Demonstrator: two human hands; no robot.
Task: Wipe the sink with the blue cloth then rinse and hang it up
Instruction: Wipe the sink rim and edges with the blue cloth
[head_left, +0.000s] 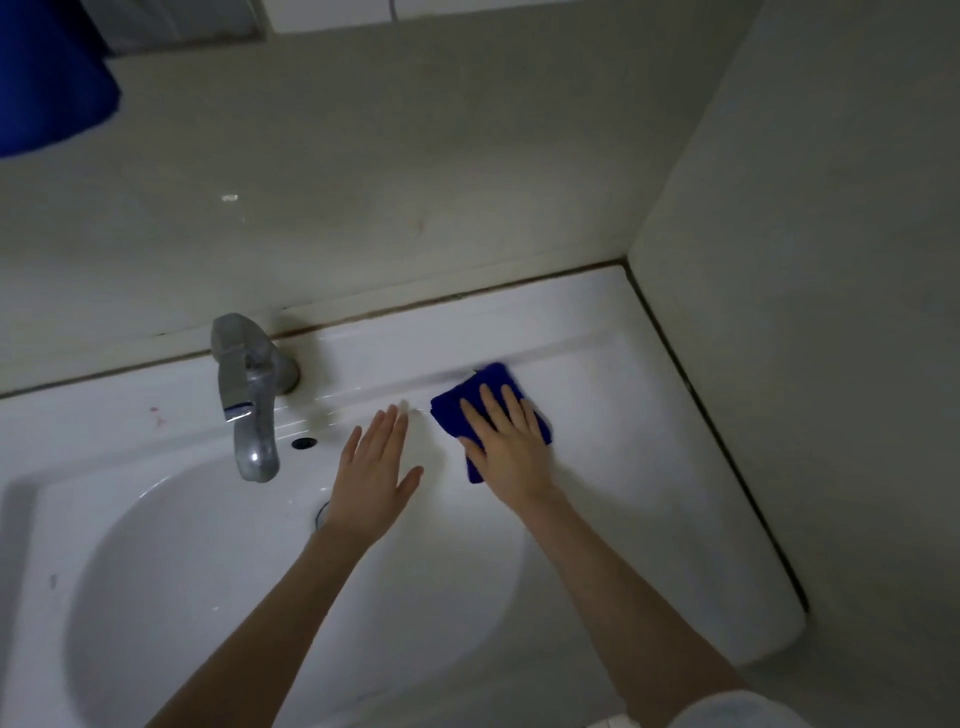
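Observation:
A folded blue cloth (467, 402) lies flat on the white sink (649, 467), on its back ledge to the right of the tap. My right hand (506, 449) presses down on the cloth with fingers spread, covering most of it. My left hand (376, 475) hovers open beside it, over the basin's back rim, holding nothing. The oval basin (182, 597) fills the lower left.
A grey metal tap (249, 395) stands at the back of the sink, with an overflow hole (304, 442) beside its spout. Tiled walls close in behind and on the right. A dark blue object (47, 78) hangs at the upper left.

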